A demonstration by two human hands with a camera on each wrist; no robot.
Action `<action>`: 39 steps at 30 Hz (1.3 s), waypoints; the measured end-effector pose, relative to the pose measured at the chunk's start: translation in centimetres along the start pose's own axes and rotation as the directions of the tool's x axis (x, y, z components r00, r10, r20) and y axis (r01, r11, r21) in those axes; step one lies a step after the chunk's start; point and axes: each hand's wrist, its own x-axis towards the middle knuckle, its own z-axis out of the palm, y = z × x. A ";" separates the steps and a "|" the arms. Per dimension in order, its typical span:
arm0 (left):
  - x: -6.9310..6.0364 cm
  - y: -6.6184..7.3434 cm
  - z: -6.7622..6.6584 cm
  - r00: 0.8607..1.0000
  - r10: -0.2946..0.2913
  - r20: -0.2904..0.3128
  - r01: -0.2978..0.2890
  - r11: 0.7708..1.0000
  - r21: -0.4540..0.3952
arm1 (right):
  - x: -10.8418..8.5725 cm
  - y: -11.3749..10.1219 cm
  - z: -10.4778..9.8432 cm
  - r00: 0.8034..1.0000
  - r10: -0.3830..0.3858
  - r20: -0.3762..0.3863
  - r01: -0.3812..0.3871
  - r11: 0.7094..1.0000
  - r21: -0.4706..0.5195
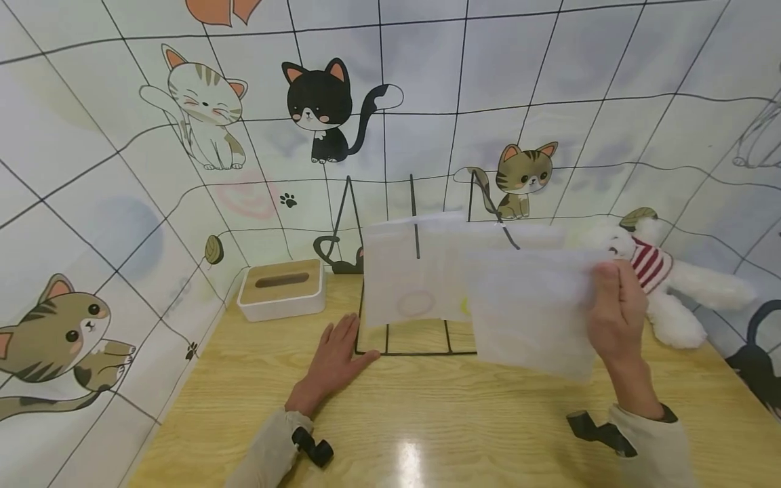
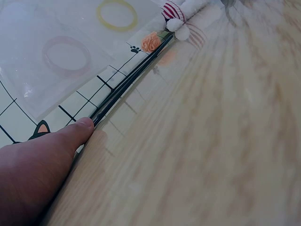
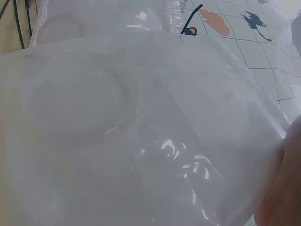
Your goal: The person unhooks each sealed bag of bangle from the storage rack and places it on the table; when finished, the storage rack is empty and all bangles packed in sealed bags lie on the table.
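Observation:
A black wire rack (image 1: 421, 354) with upright prongs stands on the table. From its prongs hang translucent bags: one (image 1: 390, 271) shows a pinkish ring, and another behind it shows a yellow ring (image 2: 116, 15). My right hand (image 1: 619, 315) pinches the right edge of a third translucent bag (image 1: 533, 312), held up in front of the rack's right side. In the right wrist view a faint round outline shows through this bag (image 3: 155, 113). My left hand (image 1: 329, 362) lies with fingers extended at the rack's front left corner, its thumb (image 2: 77, 134) touching the base bar.
A white tissue box (image 1: 281, 308) with a wooden lid stands left of the rack. To the right lies a white plush toy (image 1: 677, 285) in a striped top. A cat-patterned cloth (image 1: 421, 68) hangs behind and beside the wooden table (image 1: 390, 413).

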 end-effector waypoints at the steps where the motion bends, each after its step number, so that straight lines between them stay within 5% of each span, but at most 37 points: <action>1: 0.0 0.0 0.0 1.000 -0.001 0.003 0.001 1.000 0.002 | 0.0 0.1 -0.2 1.000 0.005 0.001 -0.005 1.000 -0.007; 14: 0.2 -0.2 0.2 1.000 -0.007 0.010 0.007 1.000 0.002 | -0.5 1.3 -4.2 0.996 0.094 0.000 -0.094 0.992 -0.090; 23: 0.3 -0.3 0.3 1.000 0.001 -0.002 -0.001 1.000 0.011 | -1.5 1.4 -6.3 0.960 0.281 -0.007 -0.271 0.919 -0.285; 39: 0.1 -0.1 0.1 1.000 -0.005 -0.001 0.004 1.000 -0.020 | -2.0 2.3 -9.1 0.954 0.301 -0.002 -0.278 0.877 -0.393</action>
